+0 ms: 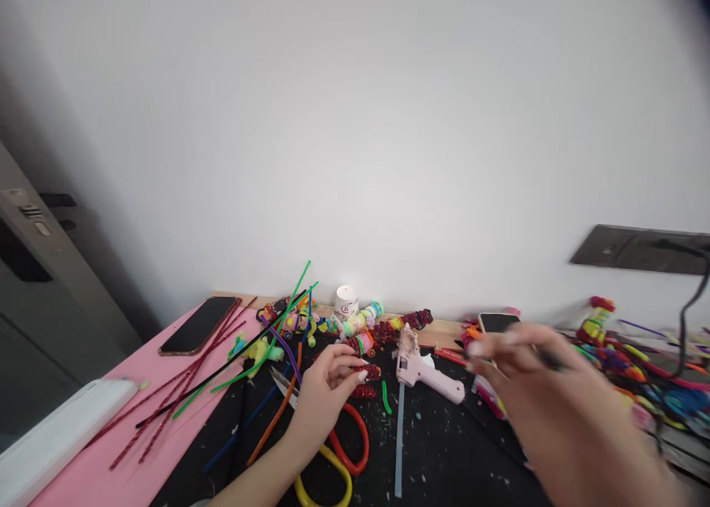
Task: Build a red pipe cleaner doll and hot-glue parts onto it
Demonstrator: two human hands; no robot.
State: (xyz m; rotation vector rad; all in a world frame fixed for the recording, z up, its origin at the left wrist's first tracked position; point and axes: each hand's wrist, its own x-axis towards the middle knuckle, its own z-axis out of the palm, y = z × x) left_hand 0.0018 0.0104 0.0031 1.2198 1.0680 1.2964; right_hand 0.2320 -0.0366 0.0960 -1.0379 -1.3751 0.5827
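My left hand (328, 387) is over the black work surface, thumb and fingers closed on a dark red coiled pipe cleaner piece (370, 372). A similar red coil lies just below the thumb. Beneath that hand are scissors (358, 459) with red and yellow handles, partly hidden by the wrist. My right hand (555, 396) is raised on the right, blurred, its thumb and fingertips pinched together; what they hold, if anything, I cannot make out. Between the hands lies a pale pink glue gun (433, 380) with a long glue stick (399, 448) sticking out of its back.
A phone (198, 326) and loose pipe cleaners (183, 378) lie on pink card at left, near a white case (72, 437). Colourful coiled pieces (363, 318) and a paper cup (346, 301) line the wall. More pipe cleaners (654, 389), a second phone (499, 322) and a cable (683, 322) are at right.
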